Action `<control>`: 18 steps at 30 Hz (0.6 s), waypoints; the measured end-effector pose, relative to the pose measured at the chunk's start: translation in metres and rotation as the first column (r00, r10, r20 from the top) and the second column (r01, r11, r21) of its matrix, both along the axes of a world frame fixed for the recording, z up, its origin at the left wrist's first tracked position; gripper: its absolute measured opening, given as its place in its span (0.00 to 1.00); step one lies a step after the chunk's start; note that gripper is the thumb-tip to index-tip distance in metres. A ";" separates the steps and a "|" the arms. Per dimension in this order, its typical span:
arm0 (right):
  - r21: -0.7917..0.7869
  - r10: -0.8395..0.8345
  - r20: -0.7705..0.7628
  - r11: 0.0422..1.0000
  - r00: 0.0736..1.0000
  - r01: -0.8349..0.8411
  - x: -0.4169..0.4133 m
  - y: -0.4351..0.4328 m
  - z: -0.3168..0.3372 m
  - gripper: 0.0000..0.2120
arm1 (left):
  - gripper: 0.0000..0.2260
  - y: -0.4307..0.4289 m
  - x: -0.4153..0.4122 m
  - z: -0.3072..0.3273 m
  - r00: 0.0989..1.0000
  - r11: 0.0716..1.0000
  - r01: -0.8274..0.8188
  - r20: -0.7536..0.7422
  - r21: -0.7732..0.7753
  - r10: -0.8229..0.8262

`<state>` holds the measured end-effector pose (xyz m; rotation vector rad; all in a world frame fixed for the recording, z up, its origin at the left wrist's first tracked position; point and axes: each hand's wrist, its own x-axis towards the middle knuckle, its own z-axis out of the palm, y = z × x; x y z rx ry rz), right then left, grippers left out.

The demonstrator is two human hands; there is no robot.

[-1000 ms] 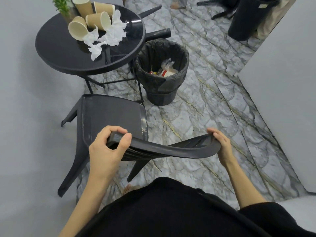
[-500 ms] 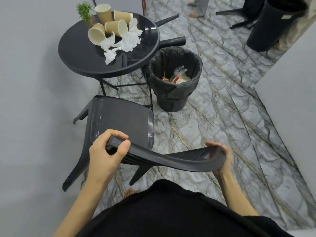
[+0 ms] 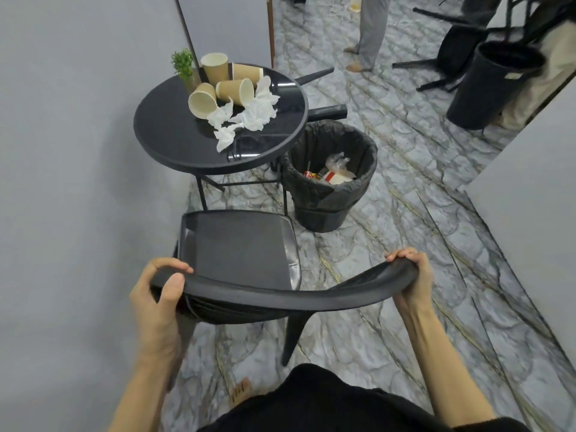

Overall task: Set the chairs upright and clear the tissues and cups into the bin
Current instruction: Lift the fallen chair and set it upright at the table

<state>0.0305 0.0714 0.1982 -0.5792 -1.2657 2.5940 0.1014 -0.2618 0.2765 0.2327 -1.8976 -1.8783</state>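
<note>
Chair came level since a second ago, seat facing table. Left hand, right hand stayed clamped on backrest. Cups, tissues untouched, mid-table.

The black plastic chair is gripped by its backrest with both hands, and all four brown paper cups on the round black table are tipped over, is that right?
Not quite. The head view shows one brown paper cup standing upright on the round black table; three lie tipped. Left hand and right hand do grip the black plastic chair by its backrest.
</note>
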 end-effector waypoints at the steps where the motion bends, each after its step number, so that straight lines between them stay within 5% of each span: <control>1: 0.024 0.000 -0.009 1.000 1.000 0.000 -0.006 -0.004 0.007 0.14 | 0.05 -0.005 -0.004 0.000 1.000 0.999 -0.004 -0.008 0.043 0.005; 3: 0.055 -0.010 -0.019 0.998 1.000 0.011 -0.015 -0.012 0.018 0.10 | 0.06 -0.015 -0.014 0.000 1.000 0.993 -0.002 -0.020 0.117 0.005; 12: 0.174 -0.107 -0.073 0.978 0.992 0.118 -0.026 -0.068 0.045 0.23 | 0.08 -0.076 -0.067 -0.016 0.997 0.964 0.053 0.035 0.259 -0.065; 18: 0.166 -0.153 -0.095 0.972 0.984 0.168 -0.024 -0.103 0.043 0.15 | 0.08 -0.106 -0.086 -0.026 0.996 0.953 0.052 0.048 0.297 -0.069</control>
